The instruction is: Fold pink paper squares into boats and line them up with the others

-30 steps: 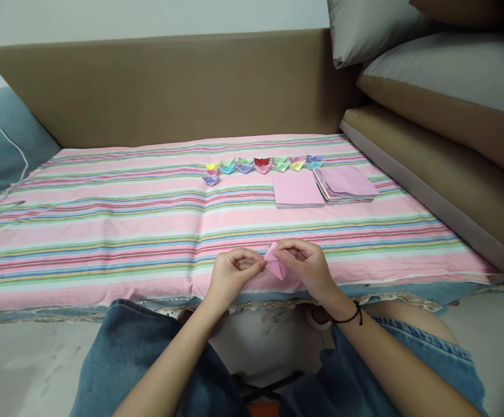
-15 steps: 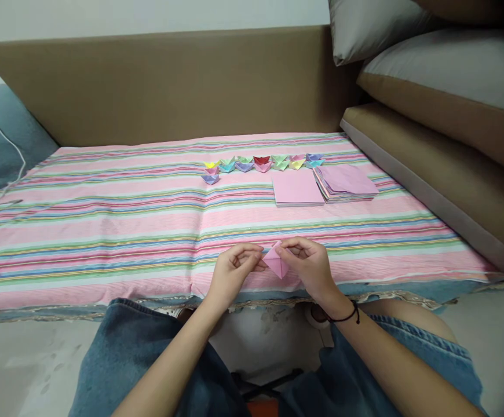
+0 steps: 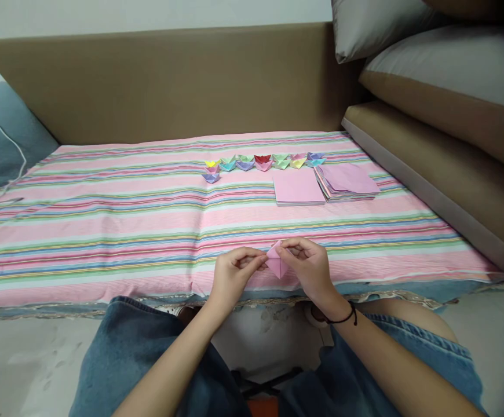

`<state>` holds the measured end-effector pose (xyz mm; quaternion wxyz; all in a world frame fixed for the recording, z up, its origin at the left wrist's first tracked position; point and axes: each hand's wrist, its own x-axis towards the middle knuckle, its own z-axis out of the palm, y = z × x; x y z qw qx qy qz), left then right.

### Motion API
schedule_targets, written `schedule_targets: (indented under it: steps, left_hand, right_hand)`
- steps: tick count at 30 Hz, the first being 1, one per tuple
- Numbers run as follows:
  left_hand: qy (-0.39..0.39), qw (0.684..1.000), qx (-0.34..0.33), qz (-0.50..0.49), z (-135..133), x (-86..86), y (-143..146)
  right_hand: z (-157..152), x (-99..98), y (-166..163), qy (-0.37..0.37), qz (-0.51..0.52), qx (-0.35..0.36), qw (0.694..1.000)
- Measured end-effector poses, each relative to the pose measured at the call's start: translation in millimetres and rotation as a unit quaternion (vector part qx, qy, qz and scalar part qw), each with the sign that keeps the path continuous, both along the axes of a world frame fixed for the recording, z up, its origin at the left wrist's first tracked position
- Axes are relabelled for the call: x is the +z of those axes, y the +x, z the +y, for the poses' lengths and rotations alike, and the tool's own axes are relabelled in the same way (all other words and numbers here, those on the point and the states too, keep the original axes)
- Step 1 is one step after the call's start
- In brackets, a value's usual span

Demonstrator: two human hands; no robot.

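Observation:
A small piece of folded pink origami paper (image 3: 278, 266), diamond-shaped with a crease down its lower half, is held up just above the front edge of the striped cloth. My left hand (image 3: 237, 272) pinches its left corner between thumb and fingers. On the other side, my right hand (image 3: 307, 263) grips the upper right edge, the thumb lying over the front face. The fingers behind the paper are partly hidden.
Several small folded paper boats (image 3: 263, 164) stand in rows farther back. In front of them lie a flat stack of pink paper (image 3: 299, 188) and a looser pile of paper (image 3: 351, 179). Stacked cushions (image 3: 447, 75) rise on the right; a white cable (image 3: 11, 142) is at left.
My left hand has moved slightly right and its fingertips have closed on the paper's left corner. My right hand keeps its grip, almost unmoved.

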<state>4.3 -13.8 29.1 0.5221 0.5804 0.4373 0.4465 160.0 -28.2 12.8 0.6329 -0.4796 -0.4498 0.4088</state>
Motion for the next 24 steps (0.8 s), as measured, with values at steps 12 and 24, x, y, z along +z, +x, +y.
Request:
schedule_targets:
  steps: [12, 24]
  left_hand:
    - [-0.033, 0.998, -0.028, -0.048, -0.9, 2.4, 2.1]
    - [-0.01, 1.0, -0.005, -0.005, -1.5, -0.1, 1.3]
  right_hand:
    - [1.0, -2.5, -0.8, -0.014, 0.004, -0.028, 1.0]
    - [-0.9, -2.5, -2.2, -0.012, 0.014, -0.016, 1.0]
